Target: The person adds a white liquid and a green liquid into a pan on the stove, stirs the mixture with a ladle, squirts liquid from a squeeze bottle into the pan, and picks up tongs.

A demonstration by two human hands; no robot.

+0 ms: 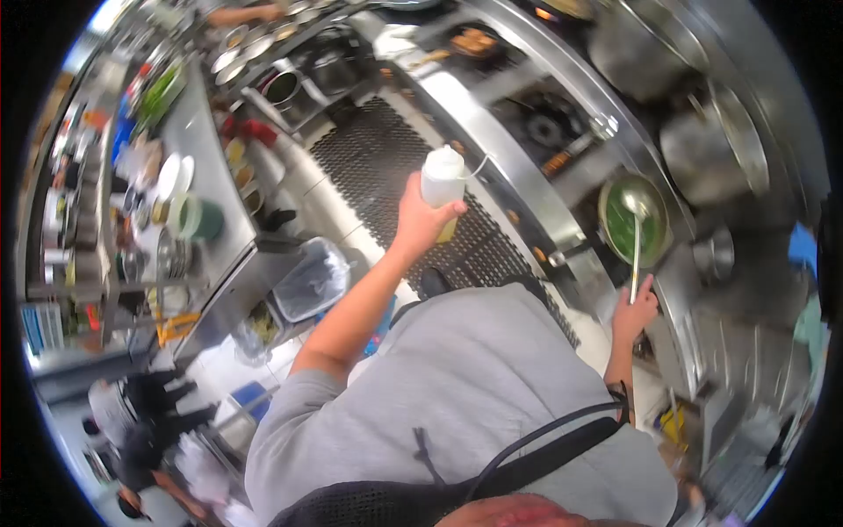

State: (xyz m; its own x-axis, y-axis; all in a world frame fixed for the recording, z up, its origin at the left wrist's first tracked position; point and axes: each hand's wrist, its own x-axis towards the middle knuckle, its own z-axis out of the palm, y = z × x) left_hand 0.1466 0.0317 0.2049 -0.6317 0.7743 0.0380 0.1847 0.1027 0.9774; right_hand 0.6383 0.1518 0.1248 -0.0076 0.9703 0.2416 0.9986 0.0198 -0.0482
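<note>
My left hand (419, 221) is closed around a translucent squeeze bottle (443, 178). The bottle has a white nozzle cap, and yellowish liquid shows near its bottom. I hold it up in front of my body, above the floor mat. On the right, my right hand (635, 313) grips the handle end of a metal ladle (636, 255). The ladle's bowl rests in green sauce (622, 230) inside a round pan (604, 216) on the stove. The fingers on the handle are only partly visible.
Beside the pan, the stove has a burner (546, 128) and a frying pan with browned food (475, 41). Large pots (713, 145) stand behind. On my left are a steel counter (200, 132), a lined bin (309, 283) and a black perforated mat (360, 158). Other people (145, 426) stand at lower left.
</note>
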